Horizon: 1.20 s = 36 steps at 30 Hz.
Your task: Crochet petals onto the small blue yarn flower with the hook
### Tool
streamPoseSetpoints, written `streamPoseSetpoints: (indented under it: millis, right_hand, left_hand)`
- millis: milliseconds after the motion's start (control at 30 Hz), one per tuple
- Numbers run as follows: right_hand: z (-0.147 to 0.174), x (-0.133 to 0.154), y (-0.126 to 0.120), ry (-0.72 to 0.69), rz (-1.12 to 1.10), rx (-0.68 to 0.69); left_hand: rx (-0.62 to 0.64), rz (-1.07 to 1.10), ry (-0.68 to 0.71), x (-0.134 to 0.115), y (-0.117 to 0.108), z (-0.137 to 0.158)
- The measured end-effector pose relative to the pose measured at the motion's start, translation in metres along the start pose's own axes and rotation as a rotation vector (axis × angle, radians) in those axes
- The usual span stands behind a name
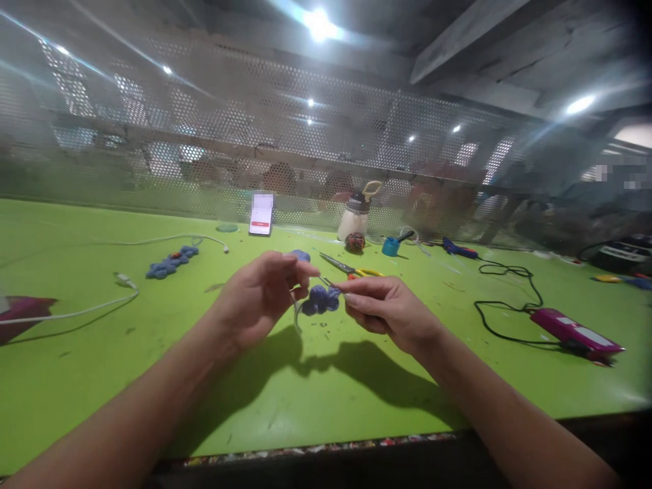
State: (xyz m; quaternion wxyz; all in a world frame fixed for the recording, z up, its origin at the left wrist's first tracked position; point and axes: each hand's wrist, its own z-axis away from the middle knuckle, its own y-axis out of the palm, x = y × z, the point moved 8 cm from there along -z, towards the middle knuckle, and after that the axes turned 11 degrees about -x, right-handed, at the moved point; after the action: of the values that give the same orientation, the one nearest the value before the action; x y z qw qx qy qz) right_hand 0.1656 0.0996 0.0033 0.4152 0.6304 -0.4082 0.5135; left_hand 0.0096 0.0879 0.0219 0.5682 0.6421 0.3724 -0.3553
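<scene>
No lettering seems readable, even on the phone (261, 213).

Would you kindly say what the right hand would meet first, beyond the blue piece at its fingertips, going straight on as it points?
Most likely the left hand, which faces it across the blue piece, though depth is unclear here.

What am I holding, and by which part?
A bluish yarn piece, pinched at its right end by your right hand; what your left hand grips is unclear.
</scene>
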Motion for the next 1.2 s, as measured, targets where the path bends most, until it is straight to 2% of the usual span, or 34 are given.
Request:
streamPoseSetpoints:
  millis: [100, 300, 600, 900, 1000, 1067, 1133, 1200]
  right_hand:
    - [0.001, -0.003, 0.003, -0.002, 0.001, 0.004]
    - [0.002, -0.003, 0.003, -0.001, 0.021, -0.002]
    - [0.002, -0.002, -0.003, -0.007, 0.010, -0.085]
    - [0.003, -0.004, 0.000, 0.003, 0.068, -0.045]
    - [0.002, -0.004, 0.002, -0.004, 0.096, -0.021]
    - [0.002, -0.006, 0.003, 0.003, 0.103, -0.016]
    - [0.001, -0.008, 0.003, 0.016, 0.110, -0.026]
    - [0.000, -0.010, 0.001, 0.022, 0.105, -0.060]
  left_hand:
    - [0.010, -0.011, -0.018, 0.006, 0.003, 0.001]
    - [0.110, -0.156, -0.042, 0.021, 0.010, 0.002]
    - [0.124, -0.242, -0.025, 0.021, 0.010, 0.004]
    - [0.114, -0.283, -0.002, 0.019, 0.013, 0.005]
    - [0.138, -0.387, 0.062, 0.017, 0.014, 0.006]
    - [0.157, -0.505, 0.151, 0.015, 0.016, 0.007]
    - [0.166, -0.677, 0.293, 0.013, 0.018, 0.009]
    - [0.150, -0.886, 0.500, 0.009, 0.022, 0.014]
